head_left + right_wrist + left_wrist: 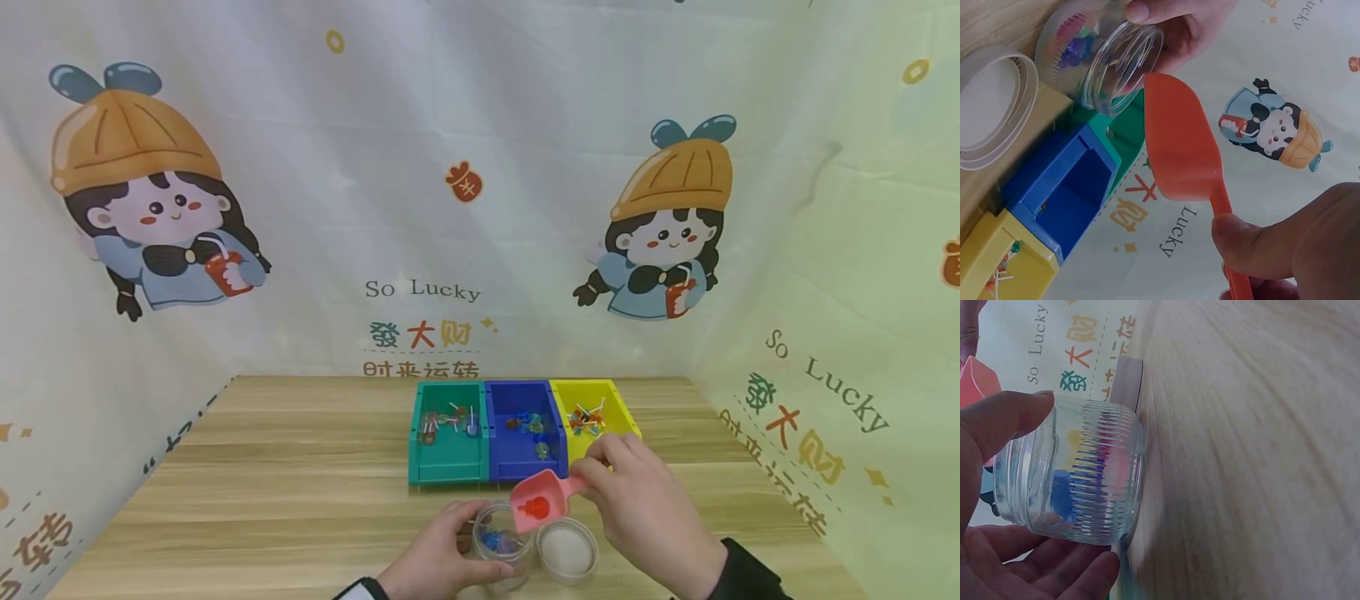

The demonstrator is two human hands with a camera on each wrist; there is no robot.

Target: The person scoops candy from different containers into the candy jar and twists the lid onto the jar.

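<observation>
My left hand (442,557) grips an open ribbed glass jar (1094,469) on the table, thumb on one side and fingers round the other. Blue, purple and pink pieces (501,542) lie in the bottom of the jar. Pinched by its handle in my right hand (651,510) is a pink scoop (1179,134), which carries a small red piece (536,507). The scoop's front edge overlaps the jar's rim in the head view. In the right wrist view, the red piece is hidden behind the scoop's wall.
A round white lid (567,552) lies just right of the jar. Behind stand three joined bins: green (450,472), blue (523,470) and yellow (621,408), each with small colourful pieces inside, some with white sticks. A printed curtain (540,250) surrounds the wooden table (262,492).
</observation>
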